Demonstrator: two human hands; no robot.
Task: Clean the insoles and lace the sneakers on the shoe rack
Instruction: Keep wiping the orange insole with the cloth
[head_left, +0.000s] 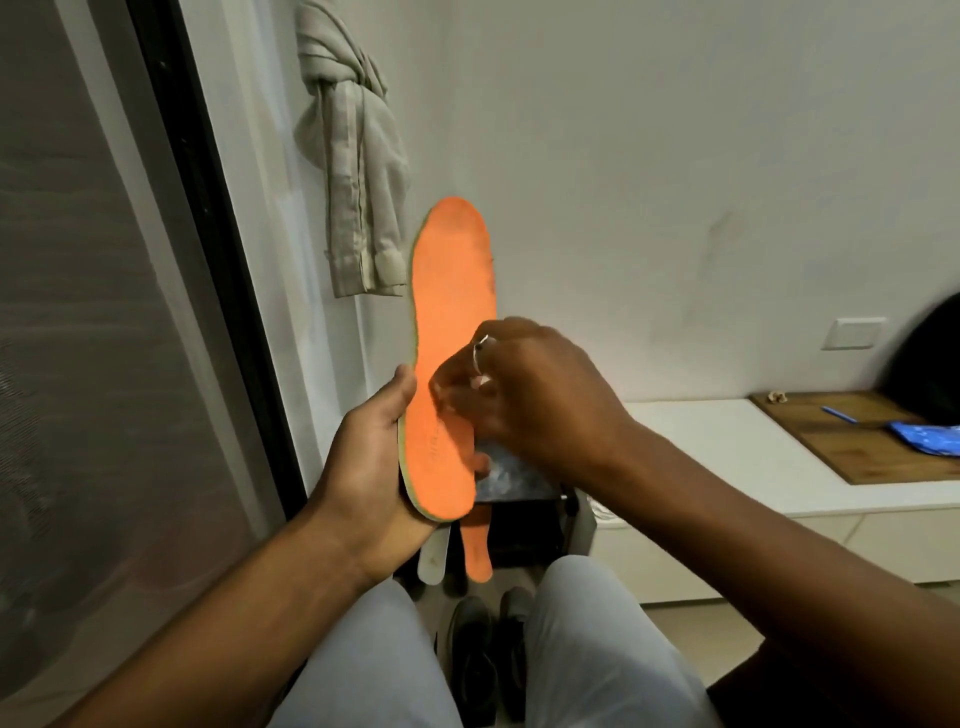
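Observation:
An orange insole (451, 291) with a pale green edge stands upright in front of me. My left hand (371, 467) grips its heel end, thumb on the left edge. My right hand (524, 384) is over the insole's lower half with fingers curled, pinching something small and whitish against the orange surface; what it is stays blurred. A second orange insole (478, 545) and a white insole (434, 558) hang below, partly hidden by my left hand. Dark shoes (488, 654) sit on the floor between my knees.
A beige garment (353, 171) hangs on the wall behind the insole. A dark-framed glass door (104, 312) fills the left. A low white bench (727, 457) on the right carries a wooden board (841, 436), a blue pen (837, 415) and a blue packet (927, 437).

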